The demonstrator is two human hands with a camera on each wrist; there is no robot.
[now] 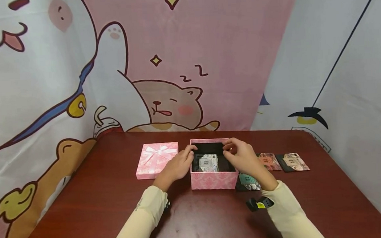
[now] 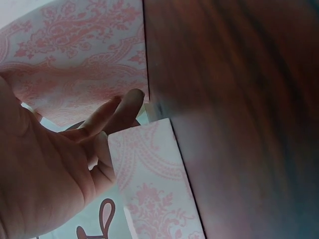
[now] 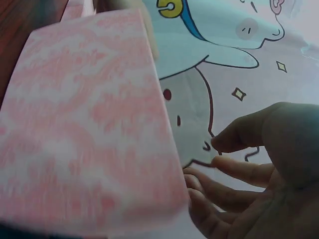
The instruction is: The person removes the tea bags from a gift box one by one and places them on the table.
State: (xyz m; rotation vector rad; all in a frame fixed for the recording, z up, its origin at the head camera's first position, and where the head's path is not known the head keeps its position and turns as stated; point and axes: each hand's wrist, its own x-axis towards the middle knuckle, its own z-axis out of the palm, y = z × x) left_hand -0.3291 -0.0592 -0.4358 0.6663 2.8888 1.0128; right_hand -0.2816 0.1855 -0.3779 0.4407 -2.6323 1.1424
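A pink patterned gift box [image 1: 214, 180] stands without its lid, its inside dark. In it lies a white-and-black printed packet [image 1: 208, 163]. My left hand [image 1: 179, 164] holds the box's left rim, with fingers against the outer wall [image 2: 79, 55] in the left wrist view; the thumb is hard to make out there. Over the right rim is my right hand [image 1: 245, 157], thumb and index finger bent toward each other with a small gap and nothing between them. Its lower fingers [image 3: 202, 199] lie at the edge of the box wall [image 3: 89, 124] in the right wrist view.
The pink lid with a white bow [image 1: 157, 159] lies left of the box. To the right are a green packet [image 1: 248, 181], partly under my right forearm, a red packet [image 1: 269, 161] and a cream floral packet [image 1: 293, 162]. A cartoon cloth [image 1: 226, 58] hangs behind the brown table [image 1: 196, 220].
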